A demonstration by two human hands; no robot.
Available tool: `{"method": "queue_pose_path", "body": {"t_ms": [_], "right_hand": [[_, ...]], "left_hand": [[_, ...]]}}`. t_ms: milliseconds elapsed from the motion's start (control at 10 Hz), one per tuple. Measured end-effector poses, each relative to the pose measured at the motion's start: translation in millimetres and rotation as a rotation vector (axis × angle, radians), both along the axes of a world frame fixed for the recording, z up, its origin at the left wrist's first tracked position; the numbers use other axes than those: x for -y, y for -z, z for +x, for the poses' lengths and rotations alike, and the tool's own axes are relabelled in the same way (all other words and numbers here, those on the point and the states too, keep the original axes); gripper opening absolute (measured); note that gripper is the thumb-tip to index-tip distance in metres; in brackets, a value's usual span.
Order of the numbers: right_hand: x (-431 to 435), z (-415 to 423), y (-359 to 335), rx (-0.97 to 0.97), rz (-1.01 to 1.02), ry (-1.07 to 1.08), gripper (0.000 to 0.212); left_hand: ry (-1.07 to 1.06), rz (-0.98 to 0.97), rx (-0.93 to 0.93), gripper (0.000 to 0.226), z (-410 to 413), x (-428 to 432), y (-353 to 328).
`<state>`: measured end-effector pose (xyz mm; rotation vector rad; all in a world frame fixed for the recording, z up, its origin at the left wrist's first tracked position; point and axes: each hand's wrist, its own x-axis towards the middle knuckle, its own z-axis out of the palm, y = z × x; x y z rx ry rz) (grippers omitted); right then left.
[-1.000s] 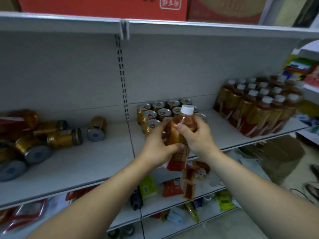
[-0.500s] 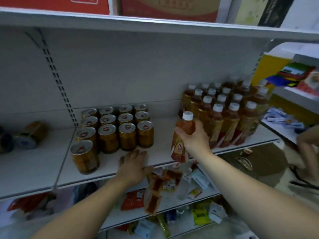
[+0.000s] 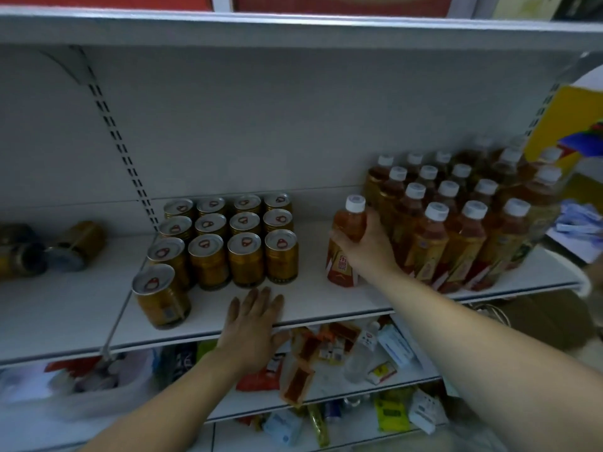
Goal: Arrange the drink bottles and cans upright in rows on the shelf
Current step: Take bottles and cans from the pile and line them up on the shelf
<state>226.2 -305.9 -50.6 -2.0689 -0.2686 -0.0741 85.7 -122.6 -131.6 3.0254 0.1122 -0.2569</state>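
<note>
My right hand (image 3: pixel 367 247) grips a tea bottle (image 3: pixel 346 239) with a white cap and a red label. The bottle stands upright on the white shelf (image 3: pixel 313 305), just left of a block of several like bottles (image 3: pixel 463 220) in rows. My left hand (image 3: pixel 253 324) lies flat on the shelf's front edge with straight fingers, holding nothing. Left of the held bottle, several gold cans (image 3: pixel 228 243) stand upright in rows, and one more gold can (image 3: pixel 161 296) stands alone at the front left.
Several gold cans (image 3: pixel 49 249) lie on their sides on the shelf section at far left. The lower shelves hold jumbled packets and small boxes (image 3: pixel 329 357). A shelf board (image 3: pixel 293 27) runs overhead. A yellow box (image 3: pixel 567 132) stands at far right.
My left hand let go of the bottle and came down flat on the shelf edge. My right hand carried the bottle right and set it beside the bottle rows. The view swung right.
</note>
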Motion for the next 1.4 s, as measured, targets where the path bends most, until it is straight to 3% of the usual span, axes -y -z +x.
{"method": "queue_pose_path", "body": {"t_ms": [200,300,400,500,600,700,800,900,1100,1300,1400], "right_hand": [[25.5,14.4,-53.7,0.271,-0.324,0.006,0.068],[56.0,42.2,-83.0,0.326,-0.580,0.002,0.061],[85.3,72.7,-99.8,0.226,-0.821,-0.021,0.066],[106.5,98.9,-102.8,0.133,-0.909,-0.087,0.077],[115.5,115.2,-93.9,0.000,-0.935,-0.205,0.075],[114.9,125.2,-82.9,-0.055,-0.939,-0.259,0.086],[117.2,125.5,-79.5,-0.062,-0.846,-0.235,0.075],[116.7,133.6,-73.7,-0.094,-0.779,-0.269,0.074],[117.4,129.9,-77.9,-0.011,-0.875,-0.265,0.057],[119.7,126.5,-78.6,0.015,-0.962,-0.326,0.064],[119.7,122.7,-83.4,0.004,-0.945,-0.300,0.060]], "left_hand": [[0.080,-0.527,0.250,0.062,50.4,45.3,-31.4],[-0.081,-0.820,0.297,0.079,92.8,77.3,-39.3],[-0.251,-1.072,0.323,0.101,124.3,92.9,-38.8],[-0.296,-1.092,0.300,0.098,140.1,101.9,-36.5],[-0.358,-1.123,0.366,0.088,155.1,112.9,-34.4],[-0.419,-1.091,0.455,0.079,174.4,126.5,-38.4],[-0.476,-1.043,0.496,0.082,206.6,128.7,-38.4],[-0.505,-1.029,0.482,0.100,229.7,123.9,-41.5],[-0.415,-0.868,0.440,0.089,244.6,111.3,-34.5],[-0.479,-0.827,0.421,0.082,259.3,119.6,-44.5],[-0.481,-1.024,0.269,0.043,256.0,122.0,-70.3]]}}
